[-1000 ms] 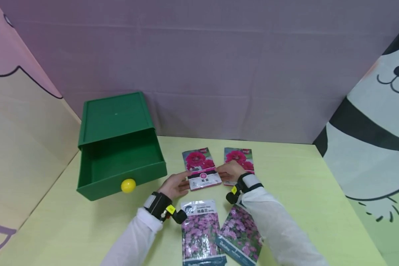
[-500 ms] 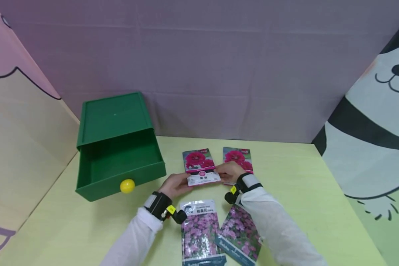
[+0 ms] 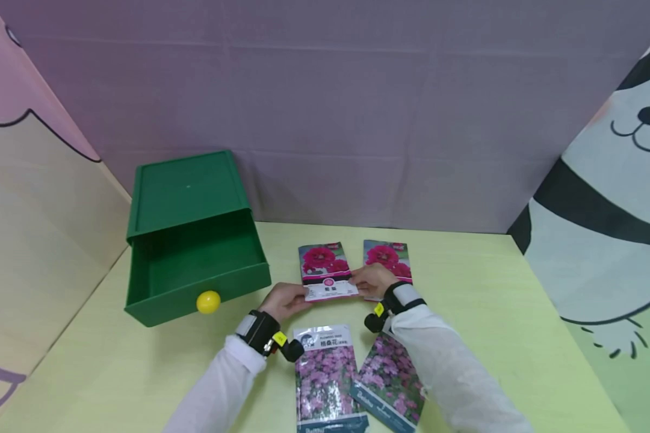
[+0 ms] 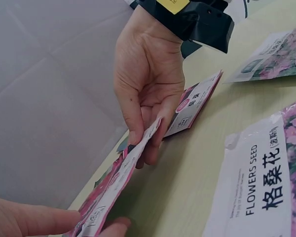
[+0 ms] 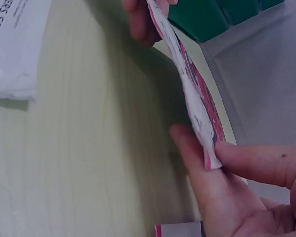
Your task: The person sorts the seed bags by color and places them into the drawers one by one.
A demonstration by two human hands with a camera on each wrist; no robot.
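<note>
Pale yellow-green, the desk (image 3: 493, 313) carries everything I can see, with a purple wall behind it. Largest on it is the green drawer box (image 3: 186, 192) at the back left corner, its drawer (image 3: 195, 270) pulled out toward the front edge and a yellow knob (image 3: 208, 302) on its face. Toward the front edge lie two purple flower seed packets — the left one (image 3: 327, 376) square to me, the right one (image 3: 392, 385) tilted and partly under my right sleeve. Near the middle of the desk, a red flower packet (image 3: 327, 270) is held between my two hands, its near end lifted off the surface. My left hand (image 3: 284, 299) pinches its near left corner, thumb above and fingers beneath, as the left wrist view shows; my right hand (image 3: 375, 279) pinches the near right corner in the same way, thumb on top and fingers (image 5: 197, 163) under the edge. Just beside it, toward the right edge, a second red flower packet (image 3: 392, 252) lies flat, partly hidden by my right hand.
</note>
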